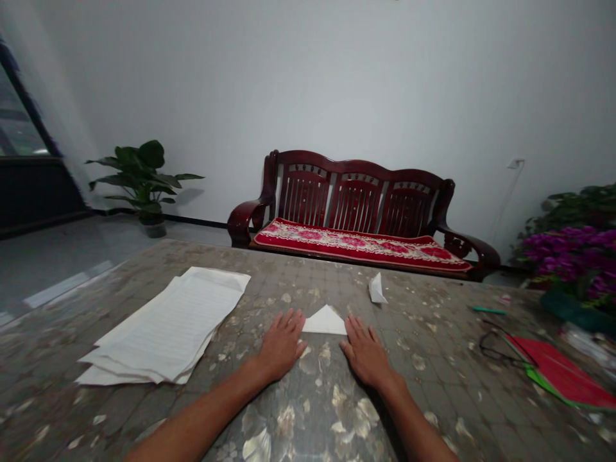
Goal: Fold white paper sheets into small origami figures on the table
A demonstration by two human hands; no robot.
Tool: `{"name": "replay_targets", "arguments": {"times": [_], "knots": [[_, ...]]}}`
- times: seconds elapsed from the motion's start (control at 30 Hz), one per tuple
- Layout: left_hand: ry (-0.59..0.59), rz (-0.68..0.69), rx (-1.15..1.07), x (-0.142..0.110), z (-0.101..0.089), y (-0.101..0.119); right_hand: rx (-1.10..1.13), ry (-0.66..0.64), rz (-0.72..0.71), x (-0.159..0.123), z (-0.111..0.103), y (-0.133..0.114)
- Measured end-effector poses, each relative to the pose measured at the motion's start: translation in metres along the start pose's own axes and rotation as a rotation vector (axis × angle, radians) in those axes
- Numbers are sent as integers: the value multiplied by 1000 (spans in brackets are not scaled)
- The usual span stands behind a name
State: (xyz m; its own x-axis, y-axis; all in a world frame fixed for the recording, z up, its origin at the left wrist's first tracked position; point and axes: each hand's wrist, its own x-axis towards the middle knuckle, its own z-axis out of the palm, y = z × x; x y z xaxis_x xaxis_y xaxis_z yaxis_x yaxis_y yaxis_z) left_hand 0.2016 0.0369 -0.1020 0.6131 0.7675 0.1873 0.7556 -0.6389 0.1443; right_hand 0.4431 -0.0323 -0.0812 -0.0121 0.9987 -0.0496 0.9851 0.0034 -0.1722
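A small white sheet of paper (325, 321), folded into a triangle with its point facing away from me, lies flat on the patterned tablecloth (317, 410). My left hand (283, 343) rests palm down at its left corner, fingers stretched out and touching the edge. At the right corner lies my right hand (364, 350), also flat with its fingers spread. The hands cover both tips of the triangle. Beyond my right hand stands a small folded white paper boat (377, 289).
On the left lies a stack of lined paper (168, 324). To the right are a green pen (489, 310), dark-framed glasses (503, 346), a red folder or booklet (563, 369) and purple flowers (572, 256). A wooden bench (356, 199) stands behind the table, with a potted plant (144, 173) at left.
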Motion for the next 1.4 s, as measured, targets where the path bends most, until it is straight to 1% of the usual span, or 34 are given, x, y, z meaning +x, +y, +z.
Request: {"name": "replay_targets", "arguments": {"times": [0.07, 0.13, 0.17, 0.2, 0.3, 0.37, 0.43, 0.47, 0.53, 0.6, 0.63, 0.73, 0.87, 0.97, 1.07, 1.2, 1.3, 1.4], "knots": [[11, 90, -10, 7, 0, 13, -2, 33, -1, 1, 4, -1], [-30, 222, -47, 13, 2, 25, -7, 47, 0, 1, 7, 0], [-52, 263, -69, 16, 3, 30, -9, 47, -3, 1, 7, 1], [-62, 274, -89, 18, 4, 34, -8, 44, -5, 1, 7, 2], [-55, 221, -121, 20, 9, 37, -2, 30, 15, 1, 3, 6], [-50, 192, -122, 18, 10, 36, -1, 24, 66, 1, -2, 5], [-59, 186, -121, 15, 11, 34, 14, 44, 103, 3, -5, -3], [-66, 184, -123, 15, 10, 33, 37, 69, 94, 4, -5, -9], [-75, 173, -138, 14, 8, 34, 114, 112, 3, 7, -3, -26], [-80, 153, -161, 14, 7, 36, 225, 76, -116, 10, 3, -41], [-80, 143, -174, 15, 6, 37, 262, 46, -149, 11, 5, -48], [-82, 152, -201, 14, 5, 34, 276, 20, -162, 10, 11, -54], [-98, 188, -162, 12, 6, 20, 158, 35, -129, 6, 11, -39], [-115, 146, -129, 8, 4, 8, 96, 45, -96, 3, 8, -23], [-133, 108, -121, 1, -2, -2, 63, 49, -46, -1, 5, -6], [-178, 72, -116, -4, -16, -15, 66, 46, 20, -5, 3, 18], [-195, 3, -182, 7, -26, -23, 164, 72, 68, -3, 5, 33], [-108, -147, -279, 28, -31, -20, 241, 150, 135, 3, 9, 38]]}}
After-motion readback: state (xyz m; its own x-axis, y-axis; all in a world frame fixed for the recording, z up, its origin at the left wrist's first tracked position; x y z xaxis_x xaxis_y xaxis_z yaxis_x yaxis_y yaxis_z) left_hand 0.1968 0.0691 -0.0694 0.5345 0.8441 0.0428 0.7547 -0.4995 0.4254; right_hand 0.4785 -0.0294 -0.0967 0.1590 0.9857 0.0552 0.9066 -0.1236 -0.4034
